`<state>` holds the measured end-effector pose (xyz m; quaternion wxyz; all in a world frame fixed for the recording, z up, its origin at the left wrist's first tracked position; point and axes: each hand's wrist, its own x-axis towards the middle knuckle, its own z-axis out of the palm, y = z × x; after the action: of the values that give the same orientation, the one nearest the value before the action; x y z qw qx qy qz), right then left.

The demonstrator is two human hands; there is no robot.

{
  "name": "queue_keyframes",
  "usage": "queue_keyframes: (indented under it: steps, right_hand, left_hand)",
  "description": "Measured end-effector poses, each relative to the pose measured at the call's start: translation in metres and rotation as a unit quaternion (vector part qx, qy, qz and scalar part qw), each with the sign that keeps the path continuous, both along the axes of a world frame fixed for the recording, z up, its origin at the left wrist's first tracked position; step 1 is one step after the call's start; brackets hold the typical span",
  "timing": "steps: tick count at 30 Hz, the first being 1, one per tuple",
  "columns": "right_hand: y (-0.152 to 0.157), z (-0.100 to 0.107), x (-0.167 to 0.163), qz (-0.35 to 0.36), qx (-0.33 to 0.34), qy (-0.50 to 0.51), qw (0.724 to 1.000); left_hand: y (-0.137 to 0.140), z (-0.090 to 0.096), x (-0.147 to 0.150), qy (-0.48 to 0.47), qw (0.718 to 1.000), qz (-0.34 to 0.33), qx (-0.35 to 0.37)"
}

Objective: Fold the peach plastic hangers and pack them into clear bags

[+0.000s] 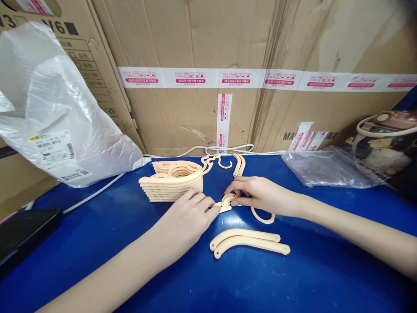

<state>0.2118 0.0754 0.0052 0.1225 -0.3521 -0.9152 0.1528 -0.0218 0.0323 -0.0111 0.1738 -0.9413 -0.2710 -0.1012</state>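
Note:
My left hand [194,214] pinches one side of a small cream plastic hanger piece [226,203] between thumb and fingers. From the other side, my right hand [257,194] grips the same piece, thumb and fingertips closed on it. A curved cream loop [265,221] shows below my right wrist, its upper part hidden. Just in front of my hands lie two curved hanger arms [249,242], side by side with holes at their ends. Beyond my left hand stands a neat stack of folded cream hangers [171,184].
Behind my hands are loose hooks [225,164] and a few narrow curved pieces [240,165]. A white plastic bag [61,108] and a black phone [28,237] are left on the blue table [156,287]. A clear bag [325,167] lies right; taped cardboard [195,39] stands behind.

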Motion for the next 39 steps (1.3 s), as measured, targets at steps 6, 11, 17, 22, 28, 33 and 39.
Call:
queue_keyframes:
  steps: [6,11,17,22,28,33,39]
  right_hand:
    - [0.002,-0.003,0.0,0.002,-0.004,0.014,1.0]
    - [0.007,0.01,0.007,-0.015,0.038,0.007,0.999]
    - [0.006,0.017,0.031,-0.022,0.187,-0.103,0.977]
    - [-0.008,-0.002,0.043,-0.005,0.285,-0.185,0.941]
    - [-0.018,-0.001,0.046,0.03,0.3,-0.192,0.934]
    - [-0.027,0.004,0.042,0.061,0.312,-0.218,0.923]
    - [-0.031,0.0,0.037,0.079,0.369,-0.257,0.89]
  left_hand:
    - [-0.002,-0.003,0.003,0.007,0.999,0.007,0.033]
    - [-0.001,-0.002,0.005,-0.007,1.0,0.025,0.006]
    - [-0.004,0.0,0.006,-0.012,0.999,0.041,-0.013]
    - [-0.007,0.0,0.007,-0.01,0.999,0.038,0.012]
    - [-0.012,0.009,0.009,-0.032,0.999,0.011,-0.011]
    - [-0.021,0.026,0.013,-0.06,0.992,0.013,-0.109]
    - [-0.029,0.03,0.02,-0.019,0.975,0.026,-0.221]
